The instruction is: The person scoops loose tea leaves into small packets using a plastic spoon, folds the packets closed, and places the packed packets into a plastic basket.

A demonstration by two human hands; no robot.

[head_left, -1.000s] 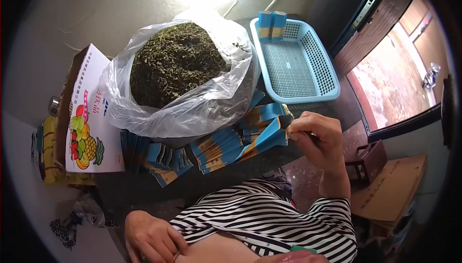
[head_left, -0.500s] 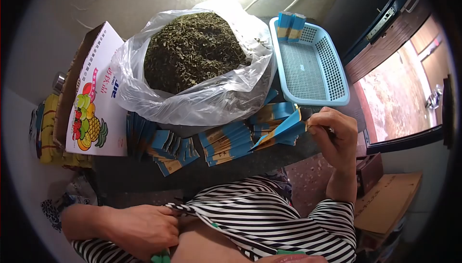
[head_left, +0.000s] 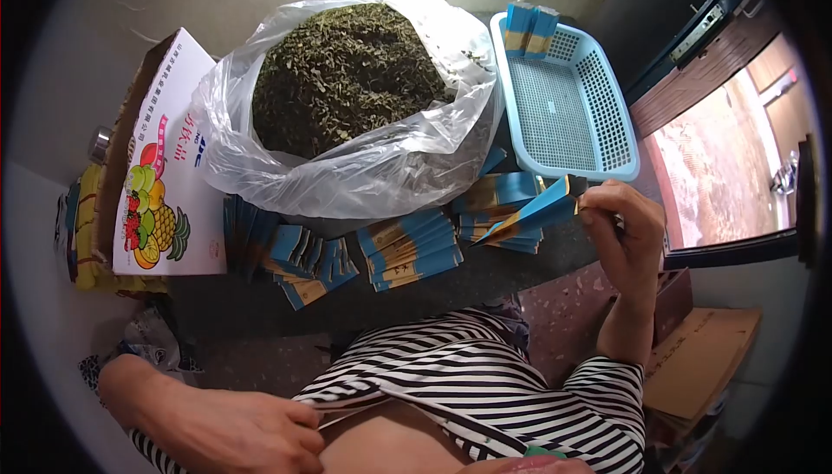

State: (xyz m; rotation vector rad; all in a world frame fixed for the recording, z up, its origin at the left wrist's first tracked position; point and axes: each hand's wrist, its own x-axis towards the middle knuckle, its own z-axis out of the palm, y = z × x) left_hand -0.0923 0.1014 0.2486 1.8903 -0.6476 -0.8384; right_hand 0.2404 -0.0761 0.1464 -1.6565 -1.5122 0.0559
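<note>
My right hand [head_left: 626,221] pinches the end of a blue-and-tan paper packet [head_left: 539,207], held slanted above other packets on the dark table. Low at the left, my left hand [head_left: 247,426] has its fingers curled on the neckline of the striped shirt [head_left: 416,366]. Fanned stacks of the same paper packets [head_left: 409,249] lie along the table's front, with a smaller bunch [head_left: 312,262] to their left. Behind them, a clear plastic bag [head_left: 338,184] stands open, full of dried, crumbled green-brown leaves [head_left: 347,75].
A light blue plastic basket [head_left: 576,166] with two bundles of packets [head_left: 530,30] stands at the back right. On the left is a white carton [head_left: 186,205] with fruit printed on it. Flattened cardboard [head_left: 706,357] lies at the lower right, near a doorway.
My right hand has moved slightly to the right and up with the packet, drawing it farther from the stack. My left hand has shifted slightly lower at the shirt's neckline. The view has shifted slightly.
</note>
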